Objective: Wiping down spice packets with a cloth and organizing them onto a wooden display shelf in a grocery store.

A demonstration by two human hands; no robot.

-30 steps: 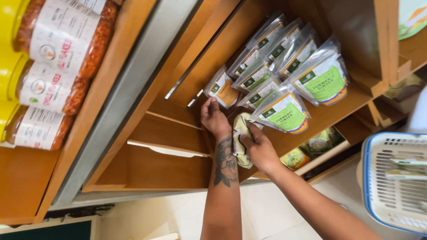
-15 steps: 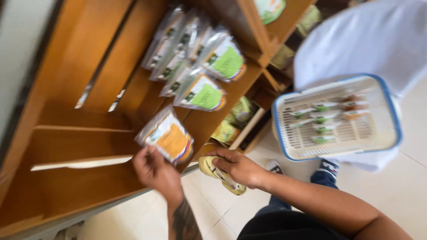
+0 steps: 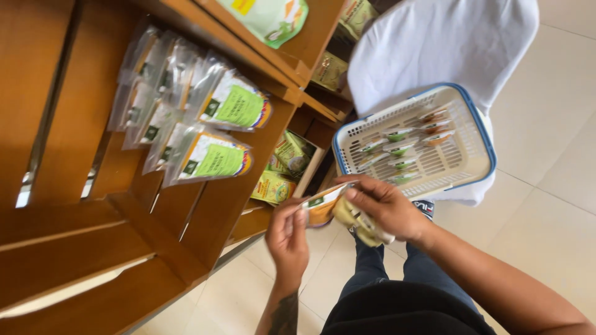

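Note:
My left hand and my right hand meet in front of a wooden shelf unit. Between them they pinch a clear packet with an orange label. My right hand also grips a yellowish crumpled cloth against the palm. A white basket with a blue rim sits just beyond my right hand, with several small packets lying flat in it. On the shelf to the left stand several clear packets with green labels.
The basket rests on a seat draped in white cloth. Lower shelf compartments hold green and yellow packages. Another green-labelled bag hangs at the top. Pale floor tiles lie to the right.
The orange-labelled packet has come off the shelf and now sits between both hands near the basket. The view has swung right and downward, bringing the basket closer.

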